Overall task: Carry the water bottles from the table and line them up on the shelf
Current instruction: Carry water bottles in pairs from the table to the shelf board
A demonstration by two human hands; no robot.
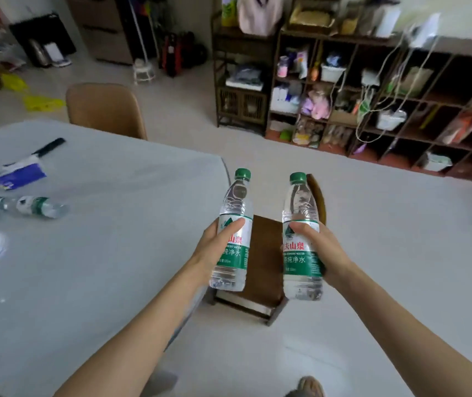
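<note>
Keep left hand (214,247) and right hand (325,253) clamped round the labels of the two upright green-capped water bottles (233,233), carried clear of the table (100,253), walking steadily toward the cubby shelf (401,90) before setting down side by side.

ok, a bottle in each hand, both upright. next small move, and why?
Probably walk forward and right toward the cubby shelf. Both hands are full: the left hand grips one water bottle, the right hand another, both already off the table. The bottles lying on the table can likely wait for the next trip.
</note>
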